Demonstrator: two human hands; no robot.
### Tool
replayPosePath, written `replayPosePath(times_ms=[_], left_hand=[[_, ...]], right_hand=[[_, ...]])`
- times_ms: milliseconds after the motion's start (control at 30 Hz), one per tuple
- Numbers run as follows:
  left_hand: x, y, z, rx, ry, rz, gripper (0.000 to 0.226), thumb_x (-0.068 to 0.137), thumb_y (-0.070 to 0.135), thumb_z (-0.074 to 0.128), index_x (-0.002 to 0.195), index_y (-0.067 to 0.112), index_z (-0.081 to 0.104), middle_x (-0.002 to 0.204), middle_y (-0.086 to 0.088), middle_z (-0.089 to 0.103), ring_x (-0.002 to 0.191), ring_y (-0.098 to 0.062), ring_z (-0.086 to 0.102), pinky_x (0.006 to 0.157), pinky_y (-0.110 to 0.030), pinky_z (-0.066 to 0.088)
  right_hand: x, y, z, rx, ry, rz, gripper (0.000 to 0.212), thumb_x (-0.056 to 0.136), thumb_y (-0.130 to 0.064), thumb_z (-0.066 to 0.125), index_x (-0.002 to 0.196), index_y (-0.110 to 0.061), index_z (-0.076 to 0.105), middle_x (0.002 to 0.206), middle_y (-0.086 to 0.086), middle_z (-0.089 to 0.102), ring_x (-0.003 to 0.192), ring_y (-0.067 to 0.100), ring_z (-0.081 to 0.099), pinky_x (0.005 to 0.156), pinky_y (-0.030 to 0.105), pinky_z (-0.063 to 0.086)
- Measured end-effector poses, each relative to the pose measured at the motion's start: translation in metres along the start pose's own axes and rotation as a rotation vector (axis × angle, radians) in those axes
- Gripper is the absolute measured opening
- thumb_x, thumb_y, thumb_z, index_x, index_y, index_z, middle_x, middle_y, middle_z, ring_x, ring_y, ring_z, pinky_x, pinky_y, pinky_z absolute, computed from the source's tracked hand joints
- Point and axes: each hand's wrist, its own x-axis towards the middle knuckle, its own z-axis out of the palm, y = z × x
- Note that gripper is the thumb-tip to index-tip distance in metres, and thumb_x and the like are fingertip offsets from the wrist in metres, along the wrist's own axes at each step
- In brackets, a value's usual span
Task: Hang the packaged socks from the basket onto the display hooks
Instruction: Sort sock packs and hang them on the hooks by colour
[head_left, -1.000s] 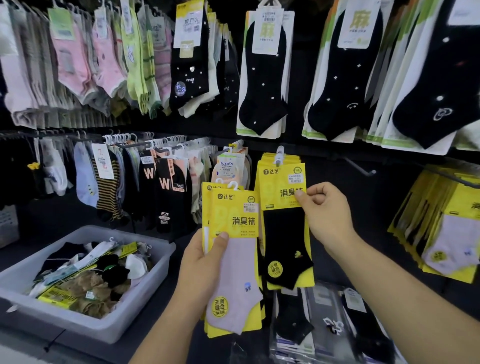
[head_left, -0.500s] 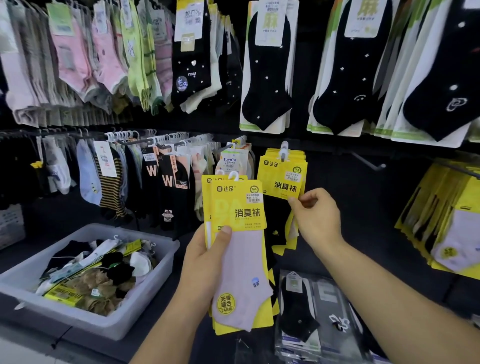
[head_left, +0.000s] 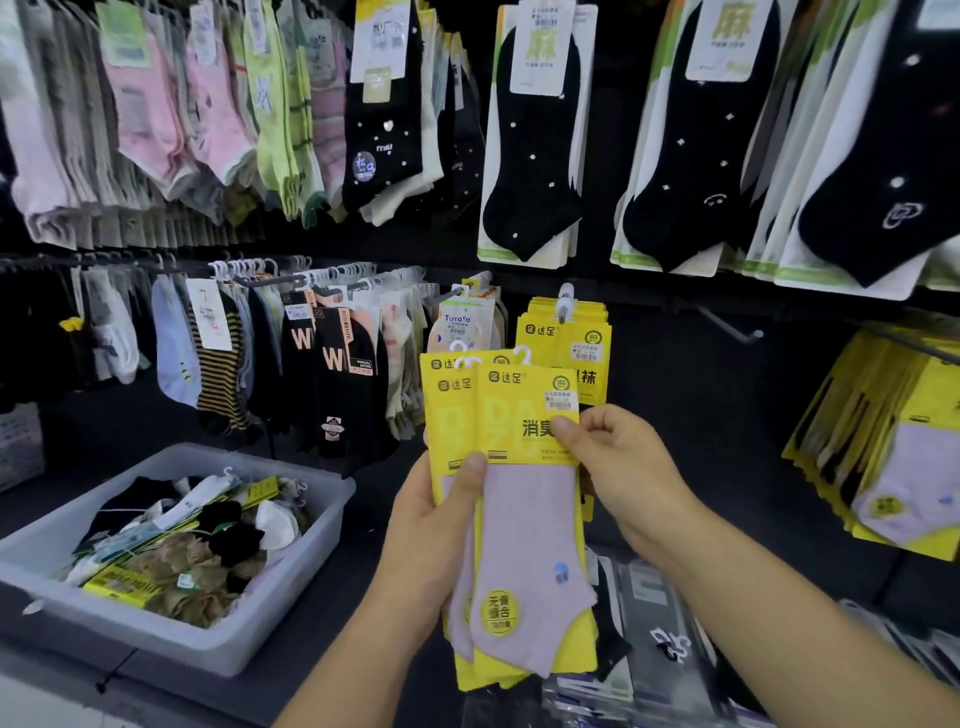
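Observation:
My left hand (head_left: 434, 535) grips a small stack of yellow-carded packs of pale lilac socks (head_left: 524, 551), thumb across the front card. My right hand (head_left: 618, 467) pinches the right edge of the front pack's yellow card. Just behind them, a bunch of the same yellow packs (head_left: 566, 343) hangs on a display hook (head_left: 565, 301). The grey plastic basket (head_left: 291, 587) stands at lower left with several mixed packaged socks in it. An empty metal hook (head_left: 727, 327) juts out to the right of the hanging yellow packs.
Black ankle socks on white-green cards (head_left: 535, 140) hang above. Pink, green and black socks fill the upper left racks. More yellow packs (head_left: 893, 457) hang at far right. Clear-bagged socks (head_left: 660, 639) lie below my hands on the dark shelf.
My right hand let go of the hanging yellow pack with black socks and came back to pinch the front pack in my left hand. The stack rose a little.

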Motion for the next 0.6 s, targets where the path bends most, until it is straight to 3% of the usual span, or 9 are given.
replayPosePath(times_ms=[167,233,333,467,600], left_hand=[[0.002,0.001,-0.006,0.042,0.053,0.007,0.021,0.094,0.054,0.069,0.109,0.041,0.076,0.117,0.004,0.081,0.105,-0.019,0.079,0.076,-0.033,0.064],[0.004,0.002,-0.011,0.053,0.089,0.011,0.021,0.090,0.053,0.067,0.106,0.043,0.077,0.113,0.005,0.082,0.101,-0.018,0.080,0.071,-0.029,0.064],[0.006,0.005,-0.018,0.052,0.107,0.017,0.019,0.092,0.051,0.066,0.105,0.042,0.076,0.112,0.004,0.082,0.098,-0.019,0.081,0.069,-0.027,0.064],[0.007,0.006,-0.020,0.036,0.102,0.013,0.023,0.089,0.052,0.067,0.106,0.041,0.077,0.114,0.003,0.082,0.100,-0.020,0.081,0.070,-0.028,0.064],[0.006,0.005,-0.017,0.057,0.088,0.002,0.021,0.091,0.053,0.066,0.106,0.043,0.077,0.114,0.004,0.082,0.100,-0.020,0.081,0.070,-0.028,0.064]], right_hand=[[0.004,0.007,-0.016,0.066,0.294,-0.117,0.018,0.098,-0.031,0.064,0.091,-0.017,0.054,0.083,0.005,0.076,0.074,0.017,0.071,0.064,0.035,0.055],[0.006,0.006,-0.024,-0.036,0.349,-0.233,0.018,0.099,-0.033,0.061,0.091,-0.021,0.051,0.070,-0.004,0.072,0.059,0.004,0.062,0.053,0.022,0.048],[0.013,-0.001,-0.027,-0.132,0.351,-0.342,0.018,0.100,-0.031,0.061,0.090,-0.022,0.049,0.055,-0.009,0.061,0.044,-0.001,0.045,0.043,0.011,0.036],[0.024,-0.007,-0.023,-0.159,0.340,-0.366,0.019,0.099,-0.029,0.062,0.090,-0.018,0.050,0.062,0.005,0.063,0.050,0.006,0.047,0.046,0.018,0.038],[0.033,-0.006,-0.019,-0.158,0.320,-0.341,0.018,0.098,-0.028,0.064,0.091,-0.016,0.052,0.060,0.004,0.058,0.047,0.005,0.042,0.045,0.017,0.037]])
